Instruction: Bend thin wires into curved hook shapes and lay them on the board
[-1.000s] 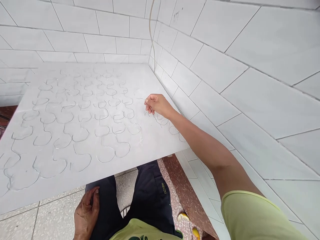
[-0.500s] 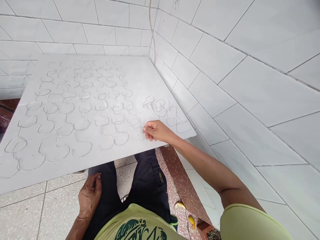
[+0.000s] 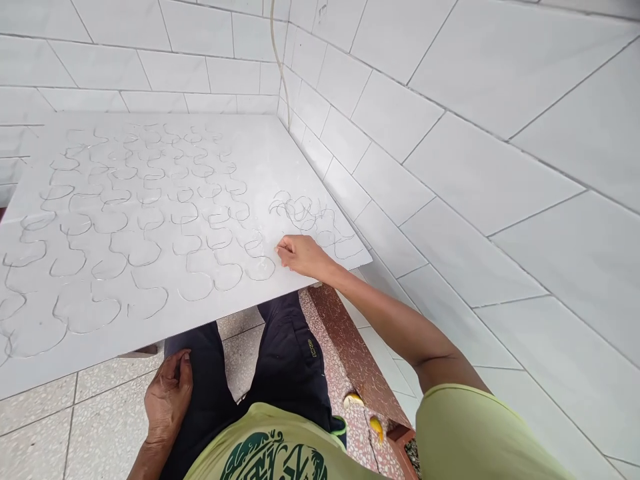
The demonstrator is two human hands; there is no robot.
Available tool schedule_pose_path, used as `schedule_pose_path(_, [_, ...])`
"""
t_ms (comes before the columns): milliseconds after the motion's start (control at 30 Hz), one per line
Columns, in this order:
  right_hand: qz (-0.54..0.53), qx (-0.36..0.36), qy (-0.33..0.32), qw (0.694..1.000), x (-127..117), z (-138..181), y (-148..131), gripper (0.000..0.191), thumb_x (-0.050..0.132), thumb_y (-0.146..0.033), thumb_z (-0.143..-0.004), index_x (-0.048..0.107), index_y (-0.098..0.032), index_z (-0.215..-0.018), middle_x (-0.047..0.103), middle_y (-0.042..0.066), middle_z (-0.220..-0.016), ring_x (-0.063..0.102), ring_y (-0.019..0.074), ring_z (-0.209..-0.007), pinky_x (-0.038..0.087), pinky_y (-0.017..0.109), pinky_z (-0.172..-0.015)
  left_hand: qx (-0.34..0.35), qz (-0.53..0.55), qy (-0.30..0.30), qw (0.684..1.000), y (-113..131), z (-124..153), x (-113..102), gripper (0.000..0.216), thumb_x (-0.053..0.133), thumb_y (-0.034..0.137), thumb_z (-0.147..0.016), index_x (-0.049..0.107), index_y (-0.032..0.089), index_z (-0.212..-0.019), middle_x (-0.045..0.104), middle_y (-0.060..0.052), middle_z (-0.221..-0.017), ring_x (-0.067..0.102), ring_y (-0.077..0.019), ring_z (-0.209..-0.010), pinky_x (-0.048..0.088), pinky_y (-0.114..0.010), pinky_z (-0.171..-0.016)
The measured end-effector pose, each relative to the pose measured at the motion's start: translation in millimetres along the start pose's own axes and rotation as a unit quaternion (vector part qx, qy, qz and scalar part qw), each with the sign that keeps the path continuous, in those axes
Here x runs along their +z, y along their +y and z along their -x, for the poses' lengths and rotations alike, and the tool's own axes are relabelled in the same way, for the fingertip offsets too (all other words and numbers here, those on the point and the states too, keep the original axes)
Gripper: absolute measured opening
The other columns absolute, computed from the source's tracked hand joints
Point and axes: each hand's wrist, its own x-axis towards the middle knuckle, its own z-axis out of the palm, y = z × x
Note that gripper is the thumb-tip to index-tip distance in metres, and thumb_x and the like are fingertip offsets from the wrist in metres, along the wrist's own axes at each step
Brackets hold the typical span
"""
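Observation:
My right hand (image 3: 300, 256) rests on a white board (image 3: 150, 320) near its front right corner, fingers pinched together at the end of a thin bent wire hook (image 3: 260, 265). Several more wire hooks (image 3: 135, 200) lie spread in rows across the board. A loose heap of tangled hooks (image 3: 310, 220) lies just beyond my right hand by the wall. My left hand (image 3: 167, 400) lies on my left thigh below the board's front edge, fingers loosely curled, holding nothing that I can see.
White tiled walls (image 3: 450, 167) close in the board at the back and right. A thin cord (image 3: 280, 60) hangs down in the corner. Below are a speckled floor (image 3: 45, 427) and a reddish-brown ledge (image 3: 350, 347) beside my dark trousers.
My right hand came back from the tangled heap toward the front of the board and now sits at a hook near the front row. My left hand stayed on my thigh.

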Motion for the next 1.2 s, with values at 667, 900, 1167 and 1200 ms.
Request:
schedule_pose_path(667, [0.291, 0.136, 0.06, 0.945, -70, 49, 78, 0.011, 0.056, -0.02, -0.095, 0.065, -0.017, -0.091, 0.071, 0.013, -0.105, 0.063, 0.0237, -0.09, 0.039, 0.032, -0.069, -0.091, -0.036, -0.068, 0.993, 9, -11, -5, 0.046, 0.049, 0.053, -0.095, 0.074, 0.021, -0.117, 0.079, -0.01, -0.104, 0.066, -0.0222, -0.068, 0.052, -0.037, -0.076])
schedule_pose_path(900, [0.308, 0.161, 0.08, 0.934, -58, 47, 82, 0.013, 0.054, -0.019, -0.093, 0.066, -0.015, -0.094, 0.073, 0.017, -0.102, 0.065, 0.0277, -0.092, 0.041, 0.034, -0.071, -0.086, -0.041, -0.064, 0.993, 8, -11, -7, 0.045, 0.049, 0.053, -0.094, 0.075, 0.021, -0.113, 0.079, -0.01, -0.099, 0.067, -0.0236, -0.069, 0.051, -0.038, -0.074])
schedule_pose_path(1167, [0.293, 0.167, 0.139, 0.931, -57, 50, 78, 0.011, 0.052, -0.018, -0.093, 0.063, -0.016, -0.095, 0.071, 0.015, -0.102, 0.063, 0.0244, -0.087, 0.039, 0.033, -0.068, -0.07, -0.044, -0.061, 0.995, 3, -12, -4, 0.046, 0.049, 0.053, -0.095, 0.076, 0.02, -0.114, 0.08, -0.011, -0.098, 0.068, -0.0236, -0.066, 0.052, -0.037, -0.07])
schedule_pose_path(1200, [0.286, 0.161, 0.157, 0.932, -59, 52, 76, 0.01, 0.052, -0.017, -0.093, 0.061, -0.016, -0.093, 0.071, 0.014, -0.102, 0.062, 0.0236, -0.085, 0.038, 0.033, -0.068, -0.067, -0.045, -0.061, 0.995, 2, -12, -4, 0.046, 0.05, 0.052, -0.095, 0.076, 0.02, -0.114, 0.08, -0.011, -0.098, 0.068, -0.0241, -0.067, 0.053, -0.037, -0.07])
